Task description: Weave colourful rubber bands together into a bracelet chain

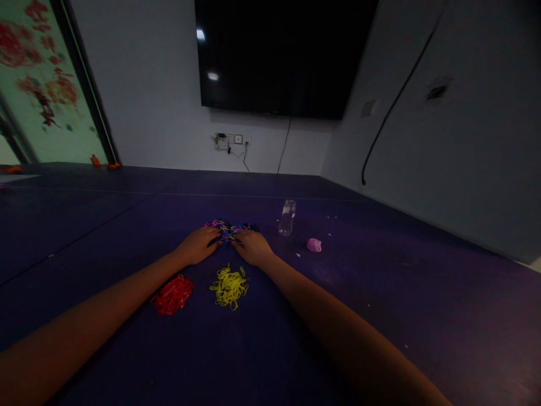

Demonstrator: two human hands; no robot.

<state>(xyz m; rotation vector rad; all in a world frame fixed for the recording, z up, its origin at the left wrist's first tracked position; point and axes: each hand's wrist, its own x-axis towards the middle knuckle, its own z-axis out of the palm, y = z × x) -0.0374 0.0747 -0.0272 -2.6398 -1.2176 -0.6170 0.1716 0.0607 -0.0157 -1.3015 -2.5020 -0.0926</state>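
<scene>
My left hand [202,245] rests on the near left side of a pile of mixed-colour bands [228,230], fingers spread. On the pile's near right side lies my right hand [252,246], its fingers apart and touching the bands. The two hands face each other with a gap between them. Nearer to me, a heap of red bands [173,294] sits beside my left forearm. A heap of yellow bands [229,286] lies to its right, between my forearms.
A clear bottle [287,217] stands beyond my right hand, with a pink object [314,245] to its right. Small white scraps are scattered on the purple surface [363,270]. A large screen [283,56] hangs on the back wall above sockets and cables.
</scene>
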